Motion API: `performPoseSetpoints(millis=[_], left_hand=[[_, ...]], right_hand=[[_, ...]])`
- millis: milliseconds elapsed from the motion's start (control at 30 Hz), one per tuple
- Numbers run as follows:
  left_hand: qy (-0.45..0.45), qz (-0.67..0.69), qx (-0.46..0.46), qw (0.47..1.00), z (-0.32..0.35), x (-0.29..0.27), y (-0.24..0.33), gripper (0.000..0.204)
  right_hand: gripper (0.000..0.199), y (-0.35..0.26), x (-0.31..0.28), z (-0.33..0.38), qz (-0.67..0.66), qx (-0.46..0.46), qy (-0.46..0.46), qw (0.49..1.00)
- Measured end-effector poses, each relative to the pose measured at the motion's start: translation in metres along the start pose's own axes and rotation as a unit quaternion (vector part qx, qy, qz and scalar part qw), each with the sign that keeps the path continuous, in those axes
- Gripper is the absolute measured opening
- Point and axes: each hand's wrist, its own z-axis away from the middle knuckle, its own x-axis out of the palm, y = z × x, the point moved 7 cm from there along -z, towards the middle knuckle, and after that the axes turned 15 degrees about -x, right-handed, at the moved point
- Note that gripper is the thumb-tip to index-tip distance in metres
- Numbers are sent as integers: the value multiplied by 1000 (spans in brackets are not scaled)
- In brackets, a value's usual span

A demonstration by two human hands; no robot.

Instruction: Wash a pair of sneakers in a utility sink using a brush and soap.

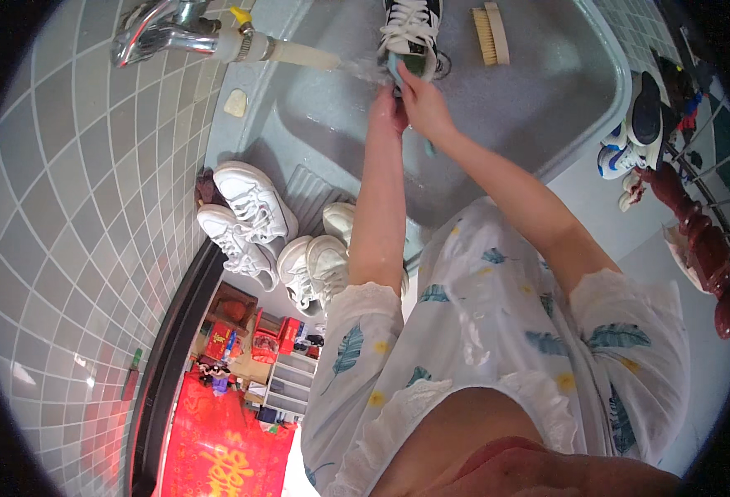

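Observation:
My left hand (388,112) and my right hand (423,103) are together over the grey sink (547,99), under the water that runs from the faucet hose (298,54). Both hands grip a teal, flat shoe insole (406,70) held in the stream. Just beyond it, a black-and-white sneaker with white laces (412,29) lies in the sink basin. My fingers are closed on the insole; its lower end shows below my right hand.
A wooden scrub brush (491,33) lies in the basin at the back. Several white sneakers (253,207) rest on the ribbed sink ledge at the left. A soap piece (235,102) sits on the rim. More shoes (638,124) and a dark red post (700,240) stand at right.

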Motion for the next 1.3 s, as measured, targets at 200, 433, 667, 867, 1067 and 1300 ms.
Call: performPoseSetpoints(millis=[200, 433, 667, 867, 1067, 1300], left_hand=[[-6, 3, 35, 999, 8, 2, 3, 38], [-6, -58, 34, 998, 30, 41, -7, 42], [387, -476, 539, 577, 71, 31, 7, 53], [192, -224, 544, 786, 67, 44, 0, 33], [269, -280, 460, 799, 66, 38, -3, 32], [276, -275, 429, 815, 50, 19, -1, 26]], right_hand=[[35, 14, -7, 7, 50, -2, -30, 998], [38, 5, -39, -45, 164, -125, 7, 979], [52, -52, -51, 16, 322, -196, -223, 899], [62, -71, -27, -47, 459, -328, -258, 784], [53, -48, -28, -7, 483, -247, -289, 789], [49, -62, -25, -6, 464, -222, -267, 815]])
